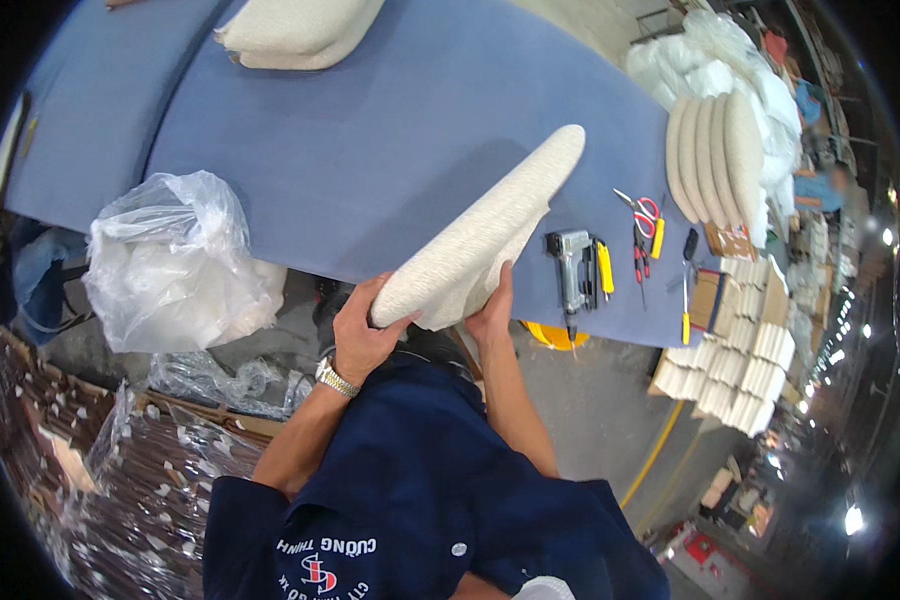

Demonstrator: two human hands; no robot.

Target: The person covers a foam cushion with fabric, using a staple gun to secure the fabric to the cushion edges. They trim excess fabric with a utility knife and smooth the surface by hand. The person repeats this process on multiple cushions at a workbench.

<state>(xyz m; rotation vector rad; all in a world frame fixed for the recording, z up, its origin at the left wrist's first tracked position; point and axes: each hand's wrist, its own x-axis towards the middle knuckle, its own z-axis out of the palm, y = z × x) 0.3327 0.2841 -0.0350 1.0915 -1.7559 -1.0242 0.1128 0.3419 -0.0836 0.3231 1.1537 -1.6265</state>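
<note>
A beige fabric-covered cushion pad (480, 230) is tilted up on its edge over the front of the blue-covered table (370, 130). My left hand (365, 330) grips its near left end, thumb across the edge and fingers round the side. Lower down, my right hand (494, 308) holds the loose fabric along the pad's underside; part of its fingers is hidden behind the cloth. Right of the pad lies a staple gun (570, 270), with a yellow-handled cutter (605, 268) beside it.
Red-handled scissors (646, 212) and screwdrivers (687, 290) lie at the table's right. Several finished pads (715, 160) stand stacked there, by white wrapping (710, 65). Another pad stack (300, 30) sits at the far edge. A clear plastic bag (180, 265) bulges at the left front edge.
</note>
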